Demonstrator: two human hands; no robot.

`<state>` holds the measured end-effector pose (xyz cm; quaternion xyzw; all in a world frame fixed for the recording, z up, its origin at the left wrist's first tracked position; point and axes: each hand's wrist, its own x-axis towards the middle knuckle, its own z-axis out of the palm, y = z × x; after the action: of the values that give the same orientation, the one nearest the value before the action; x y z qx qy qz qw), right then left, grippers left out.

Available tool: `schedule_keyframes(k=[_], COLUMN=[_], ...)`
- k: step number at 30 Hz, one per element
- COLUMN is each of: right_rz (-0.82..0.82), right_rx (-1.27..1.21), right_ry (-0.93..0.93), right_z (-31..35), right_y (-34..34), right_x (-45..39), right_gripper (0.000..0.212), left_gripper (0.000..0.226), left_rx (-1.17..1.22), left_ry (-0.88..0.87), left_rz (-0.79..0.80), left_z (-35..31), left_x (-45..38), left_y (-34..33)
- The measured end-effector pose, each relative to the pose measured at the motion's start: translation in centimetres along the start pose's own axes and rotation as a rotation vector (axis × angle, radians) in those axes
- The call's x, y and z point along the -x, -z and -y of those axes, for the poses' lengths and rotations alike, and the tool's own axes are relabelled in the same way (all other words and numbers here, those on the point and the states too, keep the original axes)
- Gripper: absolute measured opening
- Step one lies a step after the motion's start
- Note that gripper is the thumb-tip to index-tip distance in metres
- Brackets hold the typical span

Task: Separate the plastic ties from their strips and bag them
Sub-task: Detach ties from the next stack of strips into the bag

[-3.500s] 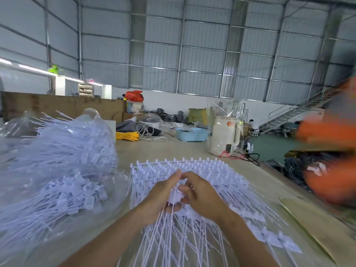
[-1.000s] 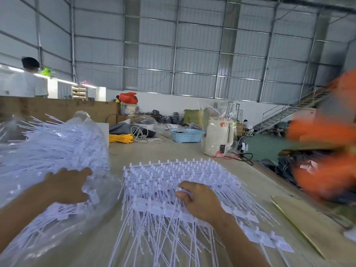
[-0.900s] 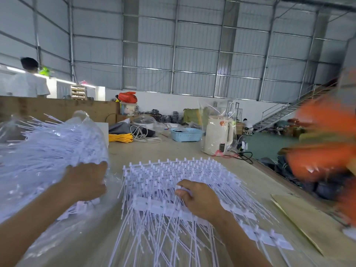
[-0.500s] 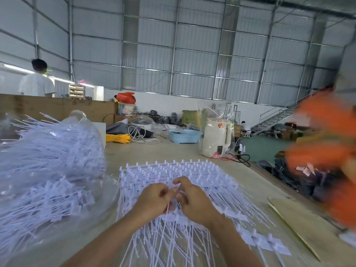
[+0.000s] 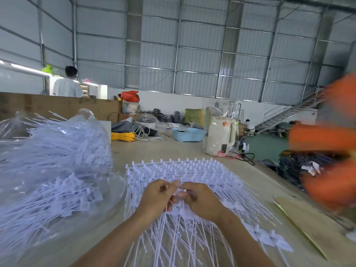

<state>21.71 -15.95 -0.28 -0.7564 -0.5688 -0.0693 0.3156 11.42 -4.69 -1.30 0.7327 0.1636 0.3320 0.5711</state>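
Note:
A stack of white plastic tie strips (image 5: 194, 170) lies on the table in front of me, tie tails fanning toward me. My left hand (image 5: 157, 196) and my right hand (image 5: 200, 201) meet over the stack's middle. My left fingers pinch a bunch of thin white ties (image 5: 163, 218) that hang down toward me. My right fingers curl round a tie head on the strip. To the left a big clear plastic bag (image 5: 48, 166) bulges with loose white ties.
A cream kettle (image 5: 219, 138), a blue basket (image 5: 188, 134), yellow cord (image 5: 123, 136) and cables sit at the table's far end. A person in blurred orange (image 5: 327, 160) moves at the right. Cardboard (image 5: 308, 228) lies by the right edge. Another person (image 5: 67, 83) stands far left.
About a second ago my left hand was at the bag on the left; it has come back to the strip stack and now pinches ties beside my right hand.

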Motion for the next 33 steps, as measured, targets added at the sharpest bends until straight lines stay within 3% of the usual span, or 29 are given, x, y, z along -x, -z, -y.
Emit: schedule_keyframes(k=[4, 12, 20, 27, 30, 33], right_rz=[0.033, 0.1, 0.034, -0.033, -0.019, -0.04], right_rx=[-0.014, 0.178, 0.157, 0.418, 0.464, 0.538], right_ry=[0.037, 0.011, 0.049, 0.133, 0.163, 0.174], right_z=[0.5, 0.1, -0.3, 0.3, 0.6, 0.0], right_y=[0.4, 0.5, 0.2, -0.1, 0.0, 0.5], right_x=[0.1, 0.1, -0.1, -0.5, -0.5, -0.3], right_gripper=[0.022, 0.031, 0.035, 0.031, 0.015, 0.016], left_gripper=[0.035, 0.042, 0.051, 0.051, 0.055, 0.049], left_rx=[-0.042, -0.21, -0.108, -0.292, -0.362, -0.111], left_ry=[-0.043, -0.128, 0.055, 0.055, 0.039, 0.237], left_rz=[0.035, -0.075, -0.064, -0.129, -0.125, -0.04], left_z=[0.2, 0.5, -0.2, -1.1, -1.5, -1.7], left_x=[0.0, 0.1, 0.1, 0.3, 0.2, 0.1], left_y=[-0.1, -0.6, -0.6, -0.4, -0.4, 0.1])
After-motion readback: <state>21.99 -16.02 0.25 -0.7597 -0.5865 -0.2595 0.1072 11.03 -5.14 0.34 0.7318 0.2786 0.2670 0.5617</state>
